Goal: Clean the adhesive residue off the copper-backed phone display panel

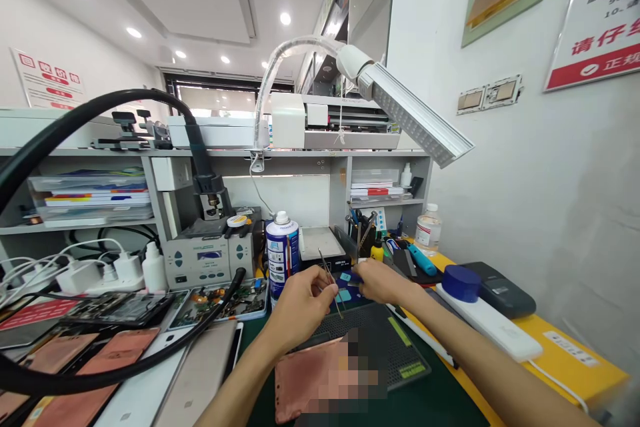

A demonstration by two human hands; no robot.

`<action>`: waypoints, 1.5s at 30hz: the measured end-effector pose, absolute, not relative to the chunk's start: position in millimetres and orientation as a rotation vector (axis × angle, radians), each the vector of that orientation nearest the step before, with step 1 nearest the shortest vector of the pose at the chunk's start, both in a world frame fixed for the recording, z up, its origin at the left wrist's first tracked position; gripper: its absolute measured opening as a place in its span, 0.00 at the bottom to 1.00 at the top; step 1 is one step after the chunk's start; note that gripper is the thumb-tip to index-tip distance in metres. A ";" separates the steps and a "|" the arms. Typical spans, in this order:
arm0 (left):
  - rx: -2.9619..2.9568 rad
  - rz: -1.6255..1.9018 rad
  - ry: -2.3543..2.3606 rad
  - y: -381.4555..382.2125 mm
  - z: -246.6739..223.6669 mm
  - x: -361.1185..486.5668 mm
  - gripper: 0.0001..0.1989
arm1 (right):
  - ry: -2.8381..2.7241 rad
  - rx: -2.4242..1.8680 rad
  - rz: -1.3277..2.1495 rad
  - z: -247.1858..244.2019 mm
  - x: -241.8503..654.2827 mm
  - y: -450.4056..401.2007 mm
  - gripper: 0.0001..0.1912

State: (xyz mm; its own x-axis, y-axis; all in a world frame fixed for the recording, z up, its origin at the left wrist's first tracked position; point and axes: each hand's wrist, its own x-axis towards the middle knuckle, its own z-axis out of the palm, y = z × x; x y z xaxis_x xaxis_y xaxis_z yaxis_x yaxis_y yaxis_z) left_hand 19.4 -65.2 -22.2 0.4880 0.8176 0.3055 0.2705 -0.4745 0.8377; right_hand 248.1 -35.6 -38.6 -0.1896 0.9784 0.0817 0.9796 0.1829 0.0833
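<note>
Thin metal tweezers (341,311) are held in my left hand (307,300), its fingers pinched round them, above the back edge of a dark perforated mat (370,327). To the right, my right hand (376,280) is closed beside a tool holder (361,240); a thin upright shaft shows just above its fingers, and what it grips is too small to make out. Small light-blue pieces (344,295) lie between the hands on a dark blue surface. Below them a copper-coloured panel (307,377) rests on the mat, its right part pixelated.
A blue spray can (283,253) stands behind my left hand. Left are a grey soldering station (210,260), a parts tray (220,300) and several phone panels. A black hose (165,360) arches in front. A white power strip (490,323) lies right, under a lamp (415,110).
</note>
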 end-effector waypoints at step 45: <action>2.253 0.703 0.984 -69.7 -43.0 27.5 0.07 | -1.899 -1.495 0.396 -82.2 217.7 -149.3 0.11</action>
State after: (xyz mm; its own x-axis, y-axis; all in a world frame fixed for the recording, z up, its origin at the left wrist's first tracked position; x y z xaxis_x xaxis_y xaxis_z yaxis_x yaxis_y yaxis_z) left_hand 27.5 -69.7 -43.0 0.5898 0.7735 0.2319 0.4704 -0.5625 0.6800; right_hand 217.7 -149.3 -82.2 -0.1101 0.9407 0.3207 0.7341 0.2945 -0.6118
